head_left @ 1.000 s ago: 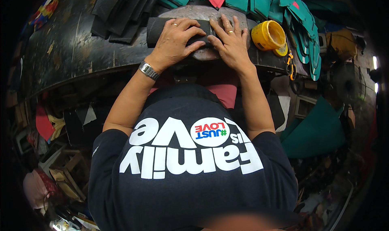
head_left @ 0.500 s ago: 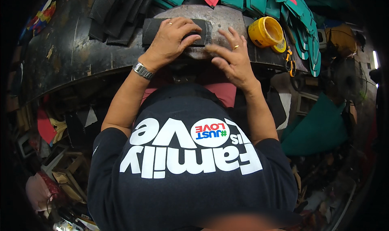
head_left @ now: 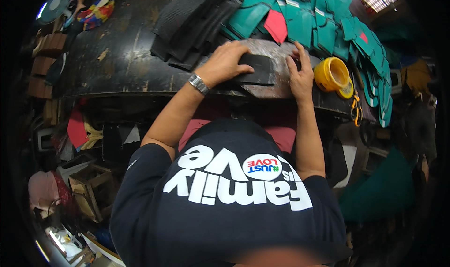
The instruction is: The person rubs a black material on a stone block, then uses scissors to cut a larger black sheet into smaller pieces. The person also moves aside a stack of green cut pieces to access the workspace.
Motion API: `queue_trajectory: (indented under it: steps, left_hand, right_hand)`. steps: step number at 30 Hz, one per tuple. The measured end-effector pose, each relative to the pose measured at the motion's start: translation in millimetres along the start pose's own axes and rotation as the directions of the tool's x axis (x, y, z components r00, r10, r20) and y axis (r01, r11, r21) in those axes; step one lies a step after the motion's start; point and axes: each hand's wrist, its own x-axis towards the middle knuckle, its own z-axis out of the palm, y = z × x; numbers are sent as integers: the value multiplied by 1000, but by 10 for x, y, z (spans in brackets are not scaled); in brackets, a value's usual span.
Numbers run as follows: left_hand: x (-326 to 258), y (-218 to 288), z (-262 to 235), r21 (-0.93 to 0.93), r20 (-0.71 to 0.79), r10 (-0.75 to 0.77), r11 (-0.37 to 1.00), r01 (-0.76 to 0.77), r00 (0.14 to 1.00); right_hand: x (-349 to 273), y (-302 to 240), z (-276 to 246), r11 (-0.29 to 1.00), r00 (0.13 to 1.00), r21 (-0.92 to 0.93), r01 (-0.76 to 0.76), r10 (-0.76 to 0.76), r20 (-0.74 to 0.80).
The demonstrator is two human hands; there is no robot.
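Off the flat black piece (head_left: 260,71) since a second ago, the loosely open right hand (head_left: 301,77) is near the yellow tub (head_left: 325,75), while the spread left hand (head_left: 224,64) rests on that piece on the table (head_left: 117,72).

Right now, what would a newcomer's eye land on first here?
Probably the spread of green pieces across the far right of the dark table, with a red piece standing out at its near edge. Next, perhaps the bright yellow tub, just right of the right hand. Then the left hand, over a black piece near the table's front edge.
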Motion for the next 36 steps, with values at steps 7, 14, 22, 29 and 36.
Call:
queue_trajectory:
  steps: [7,14,22,29,36]
  left_hand:
    - [-90,180,-135,-180,-131,89,977,-112,987]
    - [-306,-238,-930,-374,-558,-202,927,-26,805]
    - [-222,-1098,-1082,29,-754,-183,950,310,631]
    - [-224,-993,-320,207,-589,-147,923,325,794]
    - [-227,-1019,-260,292,-564,-161,878,378,810]
  right_hand:
    - [-18,-33,-2,992,999,114,-43,46,-22]
    - [-42,-30,-9,985,997,154,-75,78,-13]
    - [-41,-44,3,989,998,137,-55,58,-18]
    - [-21,-107,-11,998,998,-56,33,-36,-48]
    - [-6,-158,17,984,997,-163,68,-70,-8]
